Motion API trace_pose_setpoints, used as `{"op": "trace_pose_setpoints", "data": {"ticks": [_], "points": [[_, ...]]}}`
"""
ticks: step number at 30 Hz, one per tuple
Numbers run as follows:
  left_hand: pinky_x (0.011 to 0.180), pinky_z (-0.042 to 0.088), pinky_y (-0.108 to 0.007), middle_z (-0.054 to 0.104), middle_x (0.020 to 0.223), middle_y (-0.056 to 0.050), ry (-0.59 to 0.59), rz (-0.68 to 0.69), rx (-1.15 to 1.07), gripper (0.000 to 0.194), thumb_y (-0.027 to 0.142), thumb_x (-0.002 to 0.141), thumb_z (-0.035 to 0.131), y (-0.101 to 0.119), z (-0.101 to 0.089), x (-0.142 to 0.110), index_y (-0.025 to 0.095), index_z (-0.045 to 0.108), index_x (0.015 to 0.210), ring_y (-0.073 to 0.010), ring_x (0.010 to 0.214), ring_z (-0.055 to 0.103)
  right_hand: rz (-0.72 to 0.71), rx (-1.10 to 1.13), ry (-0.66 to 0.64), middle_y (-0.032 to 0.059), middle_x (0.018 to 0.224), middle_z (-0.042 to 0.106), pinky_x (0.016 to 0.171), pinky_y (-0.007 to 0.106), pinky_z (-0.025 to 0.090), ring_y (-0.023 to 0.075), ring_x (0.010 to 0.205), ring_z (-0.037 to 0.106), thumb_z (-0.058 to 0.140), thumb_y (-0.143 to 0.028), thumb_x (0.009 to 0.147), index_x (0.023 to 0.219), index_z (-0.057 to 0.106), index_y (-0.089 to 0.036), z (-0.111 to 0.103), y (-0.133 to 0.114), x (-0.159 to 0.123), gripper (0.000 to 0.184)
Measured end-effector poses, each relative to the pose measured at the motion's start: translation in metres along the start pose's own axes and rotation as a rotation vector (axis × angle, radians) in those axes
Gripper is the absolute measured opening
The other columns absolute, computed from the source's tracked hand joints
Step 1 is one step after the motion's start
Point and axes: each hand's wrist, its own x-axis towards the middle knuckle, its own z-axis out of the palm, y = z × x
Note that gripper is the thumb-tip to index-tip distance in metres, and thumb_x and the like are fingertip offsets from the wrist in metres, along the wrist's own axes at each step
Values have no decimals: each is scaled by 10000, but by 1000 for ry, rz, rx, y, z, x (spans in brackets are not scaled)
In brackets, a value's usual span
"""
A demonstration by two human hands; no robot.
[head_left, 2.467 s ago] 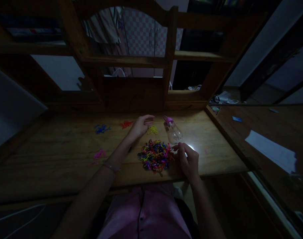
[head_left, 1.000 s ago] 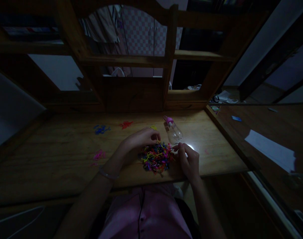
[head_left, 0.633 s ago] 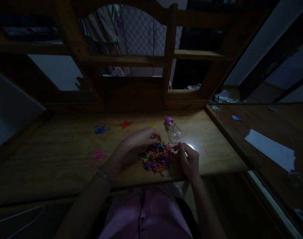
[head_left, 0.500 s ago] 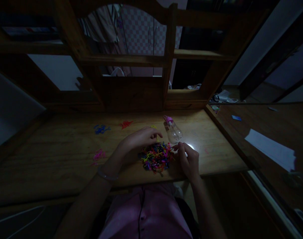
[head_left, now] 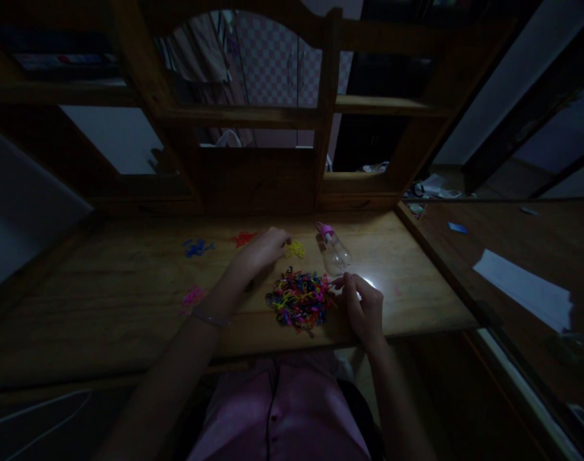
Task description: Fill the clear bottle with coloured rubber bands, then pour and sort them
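Observation:
A mixed pile of small rubber bands or similar thin loops (head_left: 301,302), in many colours, lies near the desk's front edge. My left hand (head_left: 267,248) is beyond the pile, its fingers bent together beside a small yellow heap (head_left: 294,250); whatever they pinch is too small to make out. At the pile's right side, my right hand (head_left: 365,306) rests with curled fingers, the tips close to the loops. What it holds, if anything, is hidden. Sorted by colour, a red heap (head_left: 244,239), a blue heap (head_left: 198,248) and a pink heap (head_left: 193,299) lie to the left.
A clear bottle with a pink cap (head_left: 337,251) lies behind the right hand. The wooden desk (head_left: 129,275) has a shelf frame (head_left: 244,116) along its back. To the right, white paper (head_left: 525,288) and a small blue card (head_left: 457,227) lie on another wooden surface.
My left hand has moved away from the mixed pile, up and left to the yellow heap, which now shows more fully. My right hand has stayed nearly still.

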Motion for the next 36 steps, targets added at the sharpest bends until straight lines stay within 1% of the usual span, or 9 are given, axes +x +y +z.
{"op": "trace_pose_setpoints", "data": {"ticks": [3,6,13,17,22,25,29,34,36], "points": [[828,445,-289,672,1005,-105,30,-44,21,220,143,830,551,-8,4,4,170,689,998,-217,971,602,-4,0,-1,15,752,661,681,267,425,153,693,632,425,-289,1011,774,664,-198,0,0,0,349],[800,445,-292,668,985,-108,19,-54,7,218,138,822,553,-10,5,5,168,694,985,-218,953,604,-2,-3,-4,17,762,665,689,271,425,153,698,632,418,-286,1014,780,666,-198,0,1,-1,352],[700,433,-265,688,898,-79,-8,-14,-45,225,158,786,579,-5,0,11,160,709,970,-179,821,606,8,7,-5,23,766,667,681,270,426,153,692,630,417,-295,1014,781,668,-196,-1,1,0,356],[664,414,-264,681,856,-73,19,-2,-71,182,133,774,579,-2,0,12,152,701,908,-180,788,597,-6,5,-8,25,767,665,691,270,426,155,707,630,415,-291,1015,785,668,-195,-1,0,0,356],[675,410,-264,677,831,-69,58,-13,-70,93,170,787,626,-1,1,18,149,674,864,-174,760,592,0,-9,-20,27,766,663,696,275,426,158,713,633,415,-295,1017,784,666,-195,-1,1,0,357],[684,418,-275,679,839,-73,90,-10,-74,117,166,832,569,3,-1,18,148,667,895,-178,755,597,-4,-17,-27,28,768,663,697,276,423,158,708,631,418,-297,1016,787,664,-193,-1,1,0,352],[724,442,-277,689,907,-64,100,50,-165,224,157,883,465,17,-8,0,162,663,988,-176,803,617,5,-13,-26,23,768,663,694,273,419,156,709,633,420,-297,1017,789,665,-195,-1,1,-1,351],[802,460,-273,678,953,-35,-48,267,-320,215,284,916,505,24,-8,-37,198,679,1008,-170,876,619,8,-46,-21,24,759,667,679,277,406,162,711,633,411,-296,1018,784,661,-194,-1,1,-1,357],[824,456,-276,670,972,-37,-88,303,-339,223,317,932,505,21,-3,-47,205,681,1011,-172,905,609,13,-38,-20,25,762,671,683,278,410,163,712,635,417,-299,1016,787,664,-194,-1,1,-2,353]]}}
